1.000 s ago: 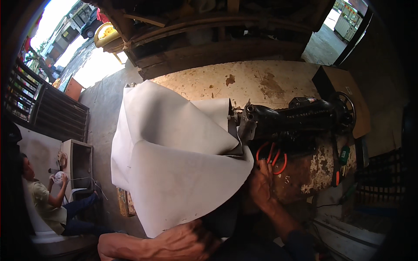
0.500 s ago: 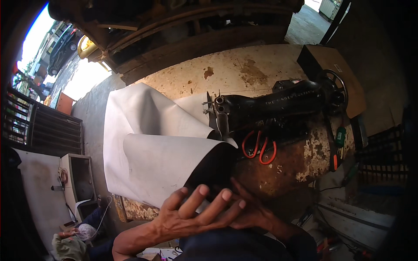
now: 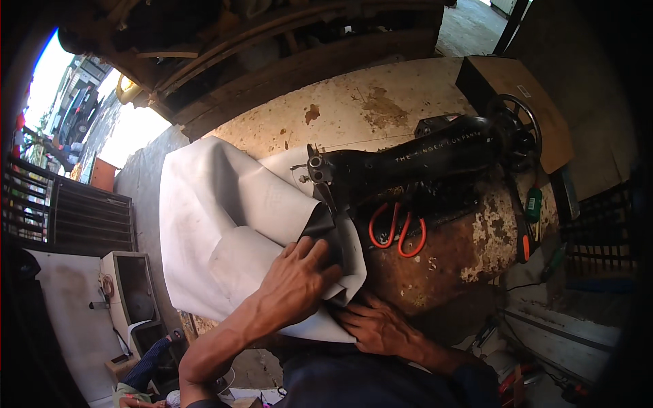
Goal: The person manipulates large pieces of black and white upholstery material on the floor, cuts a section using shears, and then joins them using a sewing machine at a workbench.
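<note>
A large sheet of coated fabric (image 3: 197,204), white on one face and black on the other, lies bunched over the table's left half. Its folded edge runs under the head of a black sewing machine (image 3: 415,160). My left hand (image 3: 296,282) is closed on a fold where the black face shows, just in front of the needle area. Lower and to the right, my right hand (image 3: 381,326) grips the sheet's near edge by the table front; its fingertips are partly hidden by the fabric. Red-handled scissors (image 3: 411,234) lie beside the machine's base.
The worn table (image 3: 435,272) has peeling patches. A cardboard box (image 3: 527,95) stands behind the handwheel. A green-handled tool (image 3: 533,204) lies at the right edge. Wooden shelving (image 3: 306,75) lines the back. Part of another person (image 3: 146,367) shows at lower left.
My left hand has come down from above the fabric and taken hold of the black-faced fold. My right hand has moved onto the near edge. The front flap is folded over differently.
</note>
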Tool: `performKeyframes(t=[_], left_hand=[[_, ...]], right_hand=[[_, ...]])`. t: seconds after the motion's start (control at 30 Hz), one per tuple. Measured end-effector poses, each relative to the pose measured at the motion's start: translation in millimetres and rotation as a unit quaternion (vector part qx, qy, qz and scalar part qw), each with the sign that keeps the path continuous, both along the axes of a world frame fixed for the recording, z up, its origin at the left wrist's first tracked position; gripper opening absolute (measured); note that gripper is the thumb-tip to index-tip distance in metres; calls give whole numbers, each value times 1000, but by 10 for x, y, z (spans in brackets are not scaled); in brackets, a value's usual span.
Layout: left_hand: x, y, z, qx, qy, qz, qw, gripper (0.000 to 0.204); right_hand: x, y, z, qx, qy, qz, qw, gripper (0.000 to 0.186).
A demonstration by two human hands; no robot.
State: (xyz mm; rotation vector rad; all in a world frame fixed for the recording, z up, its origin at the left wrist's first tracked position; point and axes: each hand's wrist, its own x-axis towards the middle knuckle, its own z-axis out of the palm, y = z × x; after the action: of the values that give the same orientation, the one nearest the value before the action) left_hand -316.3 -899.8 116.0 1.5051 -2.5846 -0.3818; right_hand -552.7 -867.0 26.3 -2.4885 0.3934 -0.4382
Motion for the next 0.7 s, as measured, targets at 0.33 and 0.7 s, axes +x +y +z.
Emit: performKeyframes(t=[0.33,0.7], left_hand=[[-175,181,-65,76,-87,36,993,34],[-276,-4,71,53,-195,-84,976,31]], right_hand=[[-152,-326,73,45,-12,28,999,39],[-191,-483,162,53,-55,7,997,36]])
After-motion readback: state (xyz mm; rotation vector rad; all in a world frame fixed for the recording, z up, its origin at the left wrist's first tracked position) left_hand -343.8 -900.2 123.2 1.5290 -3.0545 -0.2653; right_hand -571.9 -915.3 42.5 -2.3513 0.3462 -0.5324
